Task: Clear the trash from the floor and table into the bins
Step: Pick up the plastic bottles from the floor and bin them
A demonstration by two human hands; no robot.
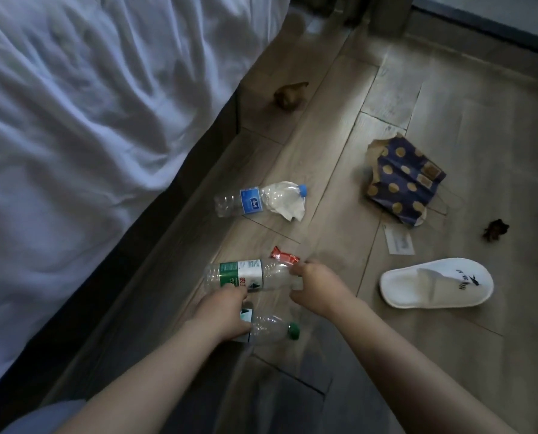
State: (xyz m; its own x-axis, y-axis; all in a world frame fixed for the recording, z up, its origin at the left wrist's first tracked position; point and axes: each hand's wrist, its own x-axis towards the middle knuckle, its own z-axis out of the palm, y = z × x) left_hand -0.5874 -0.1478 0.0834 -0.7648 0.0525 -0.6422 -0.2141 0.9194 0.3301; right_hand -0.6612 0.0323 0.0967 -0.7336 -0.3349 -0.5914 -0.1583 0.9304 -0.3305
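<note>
We find pickup under way: left hand clamped on a green-capped bottle, right hand pinching the neck of a second bottle on the floor. Next, we judge, lift it. A blue-capped bottle lies at twelve o'clock.

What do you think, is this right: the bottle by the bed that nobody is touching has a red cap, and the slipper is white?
Not quite. The head view shows that the cap on the untouched bottle by the bed is blue, not red. The slipper is white, as you said.
</note>
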